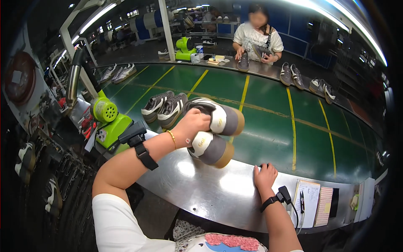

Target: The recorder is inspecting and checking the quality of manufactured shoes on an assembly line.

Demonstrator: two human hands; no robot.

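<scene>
My left hand (193, 128) is closed on a pair of grey sneakers (226, 119) with white heel tabs and tan gum soles, gripping them by their openings. Their heels point right, above the metal ledge and the belt's near edge. Just behind them, another pair of grey and white sneakers (166, 107) stands on the green belt (268, 126). Further right, my right hand (265, 177) rests on the ledge (201, 185) beside the belt with nothing seen in it, its fingers slightly bent and apart.
Across the belt, a person (258, 38) handles grey sneakers. More sneakers (291, 75) stand along the far ledge. A lime-green blower (110, 119) is at left. A notepad (306, 199) with a pen lies at right. Shoes (26, 161) hang on a rack at lower left.
</scene>
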